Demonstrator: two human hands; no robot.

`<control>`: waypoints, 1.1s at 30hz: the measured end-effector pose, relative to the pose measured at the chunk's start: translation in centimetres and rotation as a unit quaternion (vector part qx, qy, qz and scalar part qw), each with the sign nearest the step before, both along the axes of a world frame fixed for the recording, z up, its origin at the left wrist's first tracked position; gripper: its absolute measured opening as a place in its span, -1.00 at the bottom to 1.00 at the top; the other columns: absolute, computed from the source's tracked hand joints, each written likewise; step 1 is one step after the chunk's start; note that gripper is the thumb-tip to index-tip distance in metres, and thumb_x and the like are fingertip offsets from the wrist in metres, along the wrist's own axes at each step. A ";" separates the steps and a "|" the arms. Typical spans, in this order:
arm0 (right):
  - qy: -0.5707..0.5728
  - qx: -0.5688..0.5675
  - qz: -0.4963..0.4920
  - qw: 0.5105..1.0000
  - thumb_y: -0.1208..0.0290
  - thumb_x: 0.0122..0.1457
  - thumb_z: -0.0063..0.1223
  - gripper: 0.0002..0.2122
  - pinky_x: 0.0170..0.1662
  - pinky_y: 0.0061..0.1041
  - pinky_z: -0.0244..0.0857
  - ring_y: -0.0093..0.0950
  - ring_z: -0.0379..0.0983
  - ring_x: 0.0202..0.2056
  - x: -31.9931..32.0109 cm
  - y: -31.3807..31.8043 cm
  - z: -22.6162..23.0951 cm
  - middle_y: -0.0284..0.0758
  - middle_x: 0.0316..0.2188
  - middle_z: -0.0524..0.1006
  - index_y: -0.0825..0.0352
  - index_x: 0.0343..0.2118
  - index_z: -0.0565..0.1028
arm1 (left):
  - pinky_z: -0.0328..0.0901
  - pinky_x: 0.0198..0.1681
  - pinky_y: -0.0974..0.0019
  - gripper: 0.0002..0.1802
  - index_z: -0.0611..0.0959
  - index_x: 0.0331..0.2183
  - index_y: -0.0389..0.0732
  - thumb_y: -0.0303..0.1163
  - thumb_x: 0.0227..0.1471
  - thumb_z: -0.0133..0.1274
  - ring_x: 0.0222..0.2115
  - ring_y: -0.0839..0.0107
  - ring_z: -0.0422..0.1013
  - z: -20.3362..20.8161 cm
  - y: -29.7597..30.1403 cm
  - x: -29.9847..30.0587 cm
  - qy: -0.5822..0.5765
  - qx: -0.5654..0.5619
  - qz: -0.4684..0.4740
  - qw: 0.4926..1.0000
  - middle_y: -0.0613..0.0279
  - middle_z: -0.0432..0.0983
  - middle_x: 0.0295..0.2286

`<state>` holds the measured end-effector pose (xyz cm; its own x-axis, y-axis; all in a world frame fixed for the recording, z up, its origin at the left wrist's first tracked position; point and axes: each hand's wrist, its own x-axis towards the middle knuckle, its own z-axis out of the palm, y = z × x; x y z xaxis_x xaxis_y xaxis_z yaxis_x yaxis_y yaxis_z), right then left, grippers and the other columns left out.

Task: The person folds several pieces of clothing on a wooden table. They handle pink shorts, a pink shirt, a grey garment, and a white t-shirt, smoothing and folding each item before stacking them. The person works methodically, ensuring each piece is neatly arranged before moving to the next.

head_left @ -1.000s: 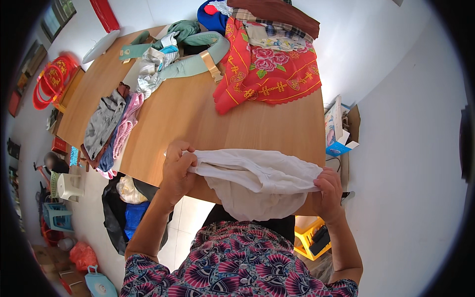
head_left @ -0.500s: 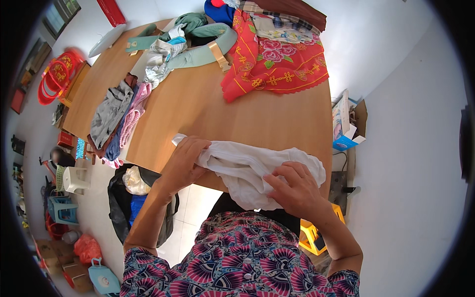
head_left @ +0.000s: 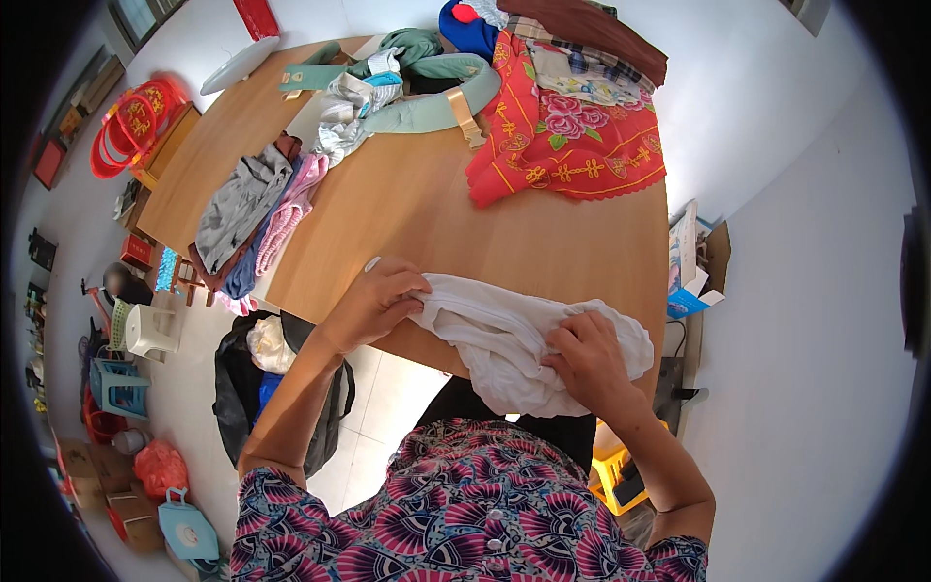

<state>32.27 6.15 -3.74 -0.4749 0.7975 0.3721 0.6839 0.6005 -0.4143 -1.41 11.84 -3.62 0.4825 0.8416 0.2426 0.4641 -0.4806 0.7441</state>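
Observation:
A crumpled white cloth garment (head_left: 490,325) lies over the near edge of the wooden table (head_left: 417,204), part of it hanging toward my body. My left hand (head_left: 376,303) pinches its left end between thumb and fingers, and a small white tip shows beyond the knuckles. On the right part of the cloth, my right hand (head_left: 593,367) has its fingers curled into the fabric. The garment's exact kind cannot be made out in its bunched state.
Left on the table is a pile of folded clothes (head_left: 242,209). Farther back lie a pale green padded carrier (head_left: 417,114) and a red flowered cloth (head_left: 572,145) under more folded fabric. A black bag (head_left: 238,373) stands on the floor, and a yellow stool (head_left: 621,475) sits below right.
The view has shifted slightly, so the table and its contents appear farther right. Both hands keep hold of the white garment, with the left hand's fingers pinched nearer its edge.

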 end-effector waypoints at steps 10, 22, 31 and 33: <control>0.140 -0.109 -0.041 0.983 0.49 -0.01 0.25 -0.78 -0.18 -0.28 0.24 -0.18 0.36 -0.26 1.2 0.8 2.1 -0.22 -0.40 0.43 0.33 -0.36 0.40 | 0.25 -0.24 0.46 -0.82 0.56 -0.32 -0.24 -0.63 -0.06 0.11 -0.32 0.53 0.37 2.3 0.7 0.7 -0.110 -0.142 0.021 0.984 0.33 0.44 -0.35; 0.379 0.161 0.075 0.908 0.58 0.22 0.06 -0.90 -0.26 -0.69 0.26 -0.67 0.31 -0.38 5.5 1.9 22.9 -0.41 -0.37 0.42 0.41 -0.26 0.38 | 0.43 -0.28 0.50 -0.77 0.52 -0.21 -0.34 -0.58 0.03 0.14 -0.33 0.52 0.50 23.8 0.9 5.9 -0.389 0.187 -0.141 0.891 0.15 0.51 -0.31; 0.048 0.364 -0.081 0.927 0.46 0.07 0.25 -0.79 -0.55 -0.42 0.25 -0.32 0.38 -0.59 6.1 4.5 22.1 -0.22 -0.49 0.44 0.40 -0.31 0.45 | 0.18 -0.35 0.53 -0.89 0.48 -0.32 -0.33 -0.61 0.08 0.08 -0.42 0.60 0.24 23.0 4.5 5.2 -0.021 0.293 0.054 0.954 0.34 0.37 -0.45; -0.089 0.299 -0.103 0.944 0.47 0.09 0.24 -0.80 -0.56 -0.42 0.25 -0.32 0.36 -0.60 7.4 5.6 20.6 -0.21 -0.49 0.44 0.42 -0.31 0.45 | 0.19 -0.35 0.53 -0.89 0.48 -0.32 -0.33 -0.59 0.08 0.10 -0.42 0.60 0.25 22.7 4.6 5.4 -0.012 0.274 0.064 0.959 0.33 0.37 -0.45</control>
<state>39.70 11.72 16.87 -0.4308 0.5522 0.7138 0.8385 0.5375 0.0902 4.00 16.41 19.13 0.3730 0.6358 0.6757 0.5307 -0.7436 0.4067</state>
